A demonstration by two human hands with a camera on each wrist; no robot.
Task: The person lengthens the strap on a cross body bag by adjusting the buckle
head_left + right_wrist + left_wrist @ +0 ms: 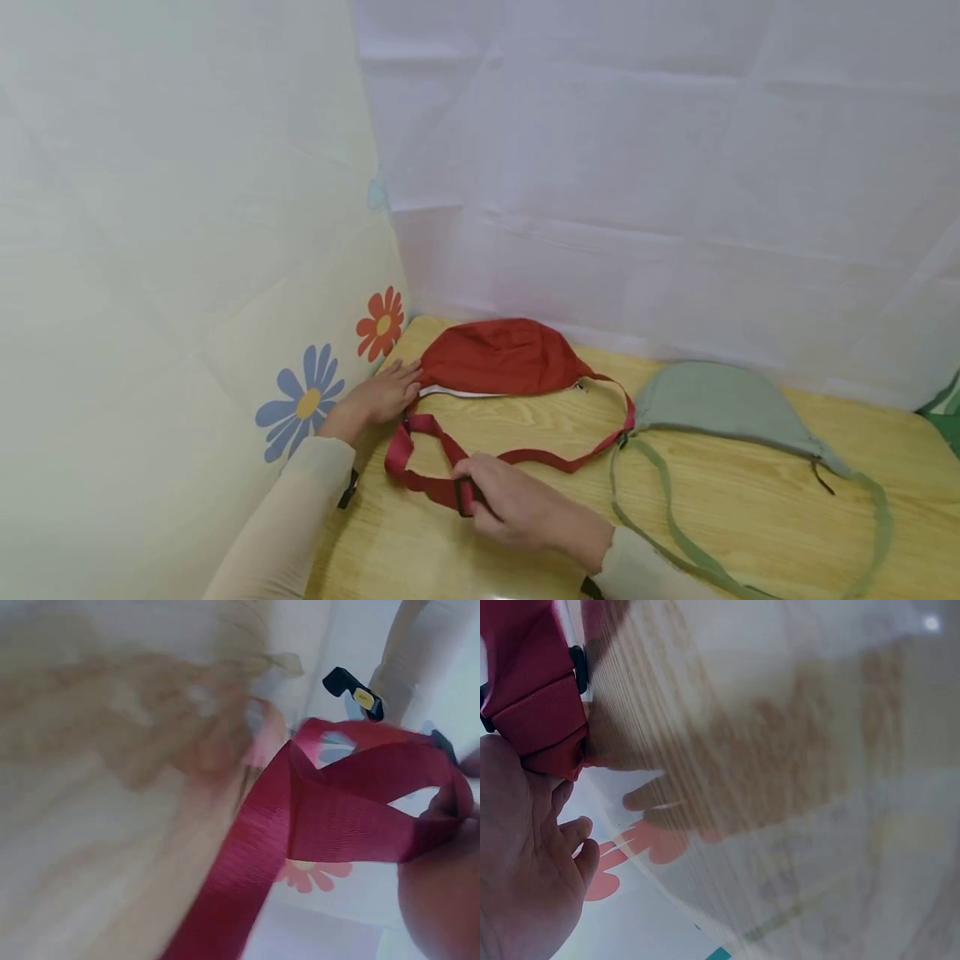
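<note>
A red waist bag (502, 358) lies on the wooden table, with a white-edged zip opening along its near side. Its dark red strap (551, 458) loops toward me. My left hand (384, 395) rests at the bag's left end, fingers extended against the fabric. In the left wrist view, the strap's folded webbing (540, 712) runs beside the thumb side of that hand. My right hand (517, 504) grips the strap close to a black slider buckle (463, 497). The right wrist view shows the webbing (345, 817) twisted into a loop at the fingers.
A sage-green waist bag (712, 404) lies to the right, its long strap (675, 508) curving toward the near edge. White cloth walls stand behind and to the left, the left one (150, 250) printed with flowers. Something green (947, 412) shows at the far right.
</note>
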